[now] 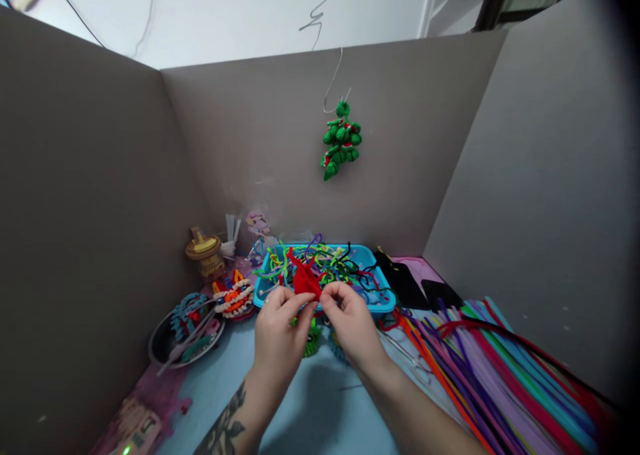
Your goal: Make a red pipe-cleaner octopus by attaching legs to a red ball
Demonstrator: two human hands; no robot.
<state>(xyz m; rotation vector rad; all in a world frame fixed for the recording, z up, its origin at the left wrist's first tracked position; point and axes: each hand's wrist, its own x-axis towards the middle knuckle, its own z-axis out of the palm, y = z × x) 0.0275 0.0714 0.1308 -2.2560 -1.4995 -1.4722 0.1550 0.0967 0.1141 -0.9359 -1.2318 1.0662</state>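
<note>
Since the red piece (306, 281) looks light, soft and bendable, its six-o'clock edge suits gripping, where left hand (281, 325) and right hand (353, 321) pinch it, fingertips together.

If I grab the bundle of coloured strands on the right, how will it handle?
The bundle of coloured strands will probably feel light, since each strand looks thin. It seems likely to flex rather than hang limp, as most strands lie nearly straight. It may splay or shed a few when lifted, because the ends lie unevenly and fan out.
</note>
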